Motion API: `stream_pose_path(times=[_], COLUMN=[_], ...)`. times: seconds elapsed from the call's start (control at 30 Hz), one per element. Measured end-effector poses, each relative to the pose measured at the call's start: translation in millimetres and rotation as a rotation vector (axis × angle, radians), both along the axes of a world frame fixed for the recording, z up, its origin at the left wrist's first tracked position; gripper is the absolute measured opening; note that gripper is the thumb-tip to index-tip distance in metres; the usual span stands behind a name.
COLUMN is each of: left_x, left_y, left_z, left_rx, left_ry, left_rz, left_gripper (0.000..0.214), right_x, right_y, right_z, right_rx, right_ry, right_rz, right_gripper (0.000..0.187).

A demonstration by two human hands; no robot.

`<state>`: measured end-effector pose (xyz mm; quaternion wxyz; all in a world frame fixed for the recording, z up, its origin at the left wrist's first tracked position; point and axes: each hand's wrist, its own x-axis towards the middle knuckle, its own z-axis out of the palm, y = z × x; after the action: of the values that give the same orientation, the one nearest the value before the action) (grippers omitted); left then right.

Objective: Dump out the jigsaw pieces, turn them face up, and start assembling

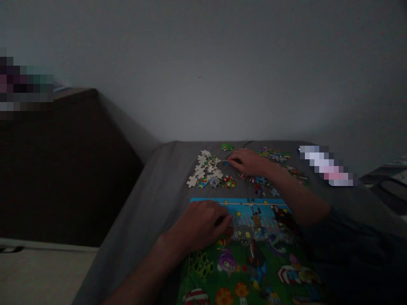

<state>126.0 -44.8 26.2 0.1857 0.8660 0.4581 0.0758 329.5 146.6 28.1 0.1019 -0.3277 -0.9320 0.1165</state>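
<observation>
And there it is, the right hand point(249, 162), its grip pinching a small blue jigsaw piece point(225, 162), with a heap of largely face-down jigsaw pieces point(200, 170) just left of that grip, a green piece point(227, 146) just beyond it and a colourful cluster point(276, 155) to its right. Nearer the body than that grip, the left hand point(203, 223) lies with fingers curled on the cartoon puzzle board point(232, 275), and whether it pinches anything, I can't tell.

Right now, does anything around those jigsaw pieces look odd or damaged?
Nothing stands out. The jigsaw pieces lie scattered, some pale side up, and the cartoon board under the left hand shows no obvious damage.
</observation>
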Motion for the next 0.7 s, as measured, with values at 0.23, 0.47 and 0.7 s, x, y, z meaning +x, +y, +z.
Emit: stream_pose_path(times=[0.23, 0.47, 0.7], left_x=[1.7, 1.0, 0.7], left_y=[-0.4, -1.2, -1.1], left_z=[3.0, 2.8, 0.6], left_rx=[-0.007, -0.006, 0.014], left_ry=[0.008, -0.002, 0.005], left_rz=[0.018, 0.022, 0.017], left_gripper=[0.033, 0.034, 0.034], right_x=[-3.6, -0.4, 7.8], right_y=[-2.4, 4.1, 9.5], right_z=[-1.3, -13.0, -14.5], right_rx=[-0.053, -0.031, 0.044], right_ry=[0.024, 0.061, 0.096], right_rz=[-0.053, -0.099, -0.214], right_gripper=[0.027, 0.023, 0.030])
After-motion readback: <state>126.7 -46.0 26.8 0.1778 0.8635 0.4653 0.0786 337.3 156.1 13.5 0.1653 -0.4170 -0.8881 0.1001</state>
